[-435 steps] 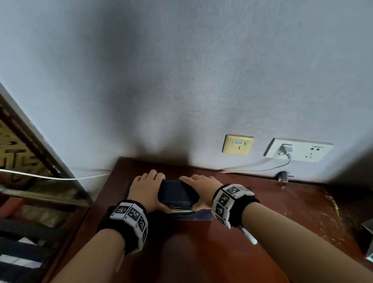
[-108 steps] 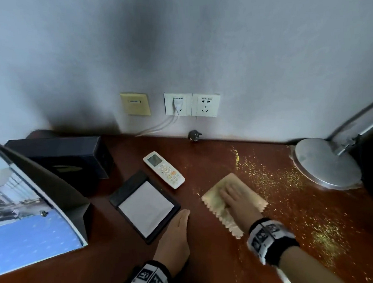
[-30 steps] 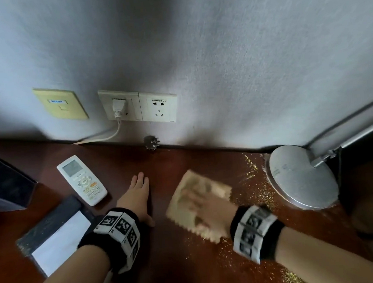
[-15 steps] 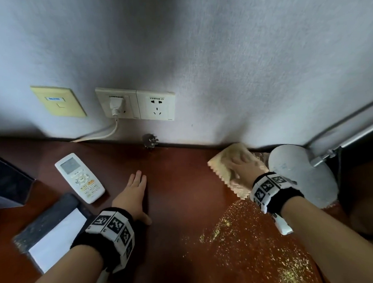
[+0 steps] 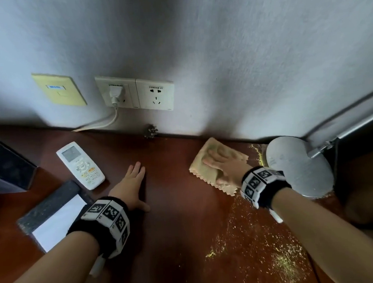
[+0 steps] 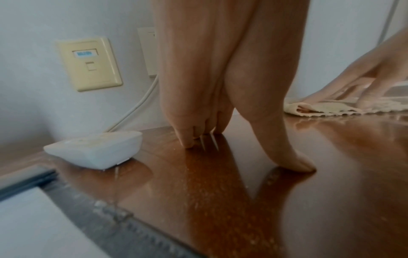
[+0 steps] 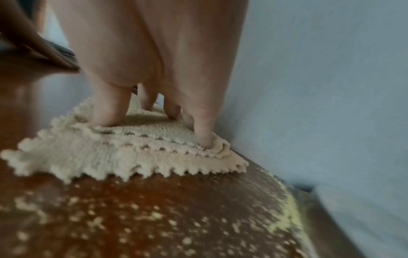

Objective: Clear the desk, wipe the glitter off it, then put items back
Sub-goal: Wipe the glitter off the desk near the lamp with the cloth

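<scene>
Right hand [image 5: 223, 168] flat, fingers straight, pressing soft, limp cloth [image 5: 214, 161] against tabletop [image 5: 175, 228] by the wall, best held under the palm; left hand [image 5: 129, 187] spread, bracing; glitter [image 5: 280, 264] remaining nearer

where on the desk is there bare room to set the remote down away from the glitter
Bare wood lies between the left hand and the cloth, back to the wall. Left is crowded: remote, notepad, black box. Glitter covers the front right beside the lamp base.
</scene>
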